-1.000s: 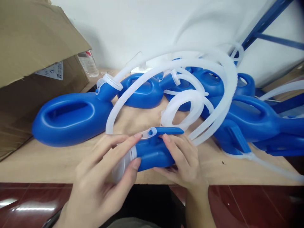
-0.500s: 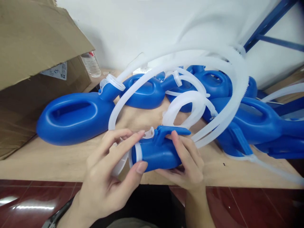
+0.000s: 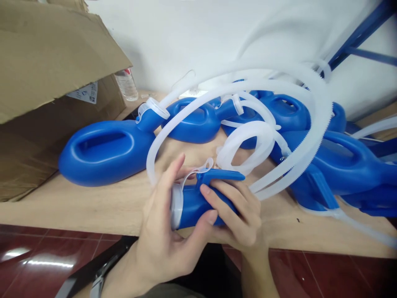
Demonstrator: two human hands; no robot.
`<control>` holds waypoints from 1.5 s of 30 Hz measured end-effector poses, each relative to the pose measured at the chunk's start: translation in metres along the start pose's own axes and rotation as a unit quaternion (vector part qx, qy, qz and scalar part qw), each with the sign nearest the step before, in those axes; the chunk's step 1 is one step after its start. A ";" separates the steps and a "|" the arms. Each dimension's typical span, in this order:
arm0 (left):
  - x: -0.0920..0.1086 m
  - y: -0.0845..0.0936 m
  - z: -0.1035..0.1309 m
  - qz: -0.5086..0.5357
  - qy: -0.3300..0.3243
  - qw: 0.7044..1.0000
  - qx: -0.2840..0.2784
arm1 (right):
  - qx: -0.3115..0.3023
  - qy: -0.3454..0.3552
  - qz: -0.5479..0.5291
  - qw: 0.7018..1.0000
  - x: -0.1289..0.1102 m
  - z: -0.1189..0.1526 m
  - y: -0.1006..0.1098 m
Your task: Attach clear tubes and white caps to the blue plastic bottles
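A blue plastic urinal cup (image 3: 194, 205) with a flat handle (image 3: 228, 174) lies sideways between my hands above the table's front edge. My right hand (image 3: 235, 211) wraps it from the right, fingers closed under the handle and against the body. My left hand (image 3: 173, 227) curves round the other end: the palm is at the translucent cap (image 3: 176, 205), the thumb lies along the blue body, and the index finger points up. The cap covers the cup's left end. Its strap (image 3: 194, 170) arches up to a loop beside the handle base. My left fingertips are partly hidden.
Blue urinal bottles (image 3: 105, 149) stand along the table (image 3: 93, 207), several crowded at the right. Translucent corrugated hoses (image 3: 322, 107) loop over them. A cardboard box (image 3: 62, 54) leans in at the left, with a water bottle (image 3: 127, 85) behind. A blue metal frame (image 3: 359, 39) rises at the right.
The cap, hanging beside the cup's end before, now sits over it. My left hand has shifted right, with its palm against the cap. My right fingers have moved under the handle.
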State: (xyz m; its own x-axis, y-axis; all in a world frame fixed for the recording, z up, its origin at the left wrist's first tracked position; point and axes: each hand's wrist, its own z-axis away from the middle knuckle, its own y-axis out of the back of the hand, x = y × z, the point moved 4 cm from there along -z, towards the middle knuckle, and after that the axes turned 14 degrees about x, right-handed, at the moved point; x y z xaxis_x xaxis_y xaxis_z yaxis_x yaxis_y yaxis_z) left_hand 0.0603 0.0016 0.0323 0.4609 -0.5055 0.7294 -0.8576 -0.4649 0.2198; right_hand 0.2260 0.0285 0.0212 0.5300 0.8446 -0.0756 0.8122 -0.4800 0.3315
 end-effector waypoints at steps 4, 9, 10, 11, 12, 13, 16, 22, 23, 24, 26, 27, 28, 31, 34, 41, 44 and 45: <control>0.003 -0.002 0.007 0.038 0.056 0.998 0.011 | 0.003 0.002 0.004 1.000 -0.003 0.000 0.001; 0.004 -0.010 0.002 0.086 0.067 0.993 0.032 | -0.005 -0.025 0.024 0.999 -0.006 -0.001 0.000; 0.004 -0.012 0.001 0.092 0.065 0.993 0.036 | -0.004 -0.030 0.025 0.999 -0.006 0.000 0.000; 0.003 -0.013 0.001 0.098 0.067 0.992 0.038 | -0.004 -0.035 0.025 0.999 -0.006 0.000 -0.001; 0.001 -0.014 0.001 0.107 0.073 0.991 0.038 | -0.005 -0.038 0.025 0.999 -0.006 0.000 -0.001; -0.001 -0.015 0.002 0.122 0.082 0.989 0.033 | -0.005 -0.038 0.029 0.999 -0.005 0.001 0.000; -0.009 -0.014 0.003 0.169 0.120 0.978 -0.014 | -0.010 -0.027 0.045 0.999 0.000 0.002 0.003; -0.024 -0.009 -0.021 0.273 0.331 0.891 -0.151 | -0.040 0.004 0.003 0.999 0.012 -0.001 0.015; -0.025 -0.009 -0.028 0.273 0.356 0.881 -0.152 | -0.041 0.006 -0.017 0.999 0.012 -0.002 0.016; -0.025 -0.010 -0.034 0.268 0.364 0.879 -0.152 | -0.040 0.007 -0.035 0.999 0.011 -0.004 0.017; -0.022 -0.013 -0.044 0.267 0.351 0.886 -0.145 | -0.031 0.002 -0.058 0.998 0.010 -0.008 0.018; -0.022 -0.014 -0.047 0.273 0.351 0.885 -0.139 | -0.026 -0.002 -0.063 0.998 0.010 -0.009 0.019; -0.022 -0.016 -0.049 0.281 0.359 0.881 -0.129 | -0.023 -0.005 -0.067 0.998 0.010 -0.010 0.019; -0.024 -0.014 -0.052 0.297 0.388 0.867 -0.095 | -0.022 -0.004 -0.071 0.997 0.011 -0.011 0.019; -0.024 -0.006 -0.057 0.291 0.361 0.879 -0.110 | -0.011 0.000 -0.062 0.998 0.014 -0.011 0.023; -0.016 0.007 -0.071 0.189 0.296 0.916 -0.195 | -0.022 0.009 -0.043 0.999 0.012 -0.011 0.024; -0.012 0.004 -0.076 0.171 0.287 0.922 -0.195 | -0.027 0.003 -0.050 0.998 0.008 -0.008 0.019; -0.012 0.003 -0.077 0.168 0.283 0.925 -0.189 | -0.020 0.002 -0.054 0.998 0.008 -0.007 0.017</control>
State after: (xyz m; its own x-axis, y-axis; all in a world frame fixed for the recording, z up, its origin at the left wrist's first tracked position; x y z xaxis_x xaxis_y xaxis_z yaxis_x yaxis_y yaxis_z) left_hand 0.0349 0.0625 0.0745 0.0528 -0.0631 0.9966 -0.9986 -0.0105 0.0523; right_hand 0.2422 0.0285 0.0330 0.4386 0.8920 -0.1092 0.8541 -0.3760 0.3594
